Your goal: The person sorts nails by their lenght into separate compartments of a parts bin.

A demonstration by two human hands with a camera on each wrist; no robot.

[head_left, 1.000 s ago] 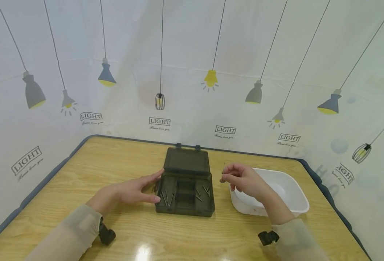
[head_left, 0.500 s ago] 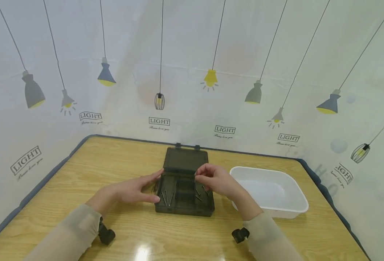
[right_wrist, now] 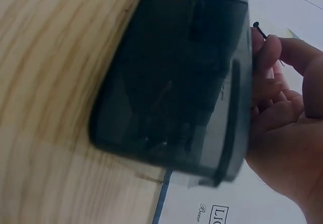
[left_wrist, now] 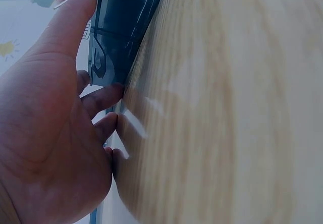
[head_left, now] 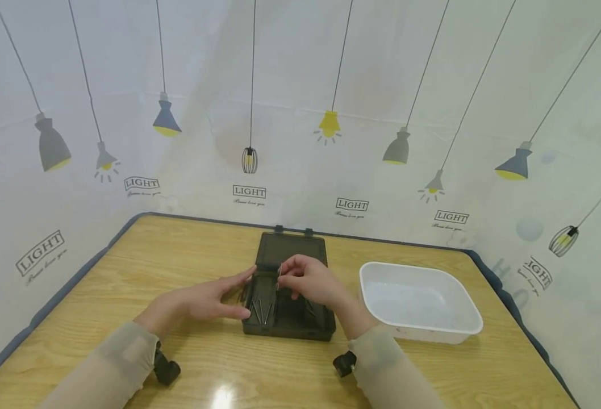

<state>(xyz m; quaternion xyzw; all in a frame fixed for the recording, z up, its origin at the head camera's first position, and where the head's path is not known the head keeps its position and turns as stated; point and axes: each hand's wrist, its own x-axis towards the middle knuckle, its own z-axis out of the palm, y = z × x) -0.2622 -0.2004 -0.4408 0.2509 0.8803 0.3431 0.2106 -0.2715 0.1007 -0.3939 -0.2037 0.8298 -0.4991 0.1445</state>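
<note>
A dark see-through plastic case (head_left: 300, 329) lies on the table, its lid (head_left: 290, 250) swung back. Several nails (head_left: 261, 312) lie in its left compartment. My right hand (head_left: 313, 281) is over the case and pinches a nail (right_wrist: 257, 26) between thumb and index finger, held roughly upright near the left compartment. That hand hides most of the right compartment. At the case's left side, my left hand (head_left: 205, 298) has its fingers spread, the thumb touching the front left and the index finger farther back. In the left wrist view its fingertips (left_wrist: 117, 90) touch the table.
To the right of the case stands a white rectangular basin (head_left: 420, 332). Wood-grain table (head_left: 193, 363) surrounds both, with a printed cloth wall (head_left: 300, 113) rising along its back and sides. A black wrist mount (head_left: 345, 363) hangs under the right sleeve.
My right hand has moved left with the nail, from the basin's left rim across the right side of the case to its left compartment. My left hand has stayed in place.
</note>
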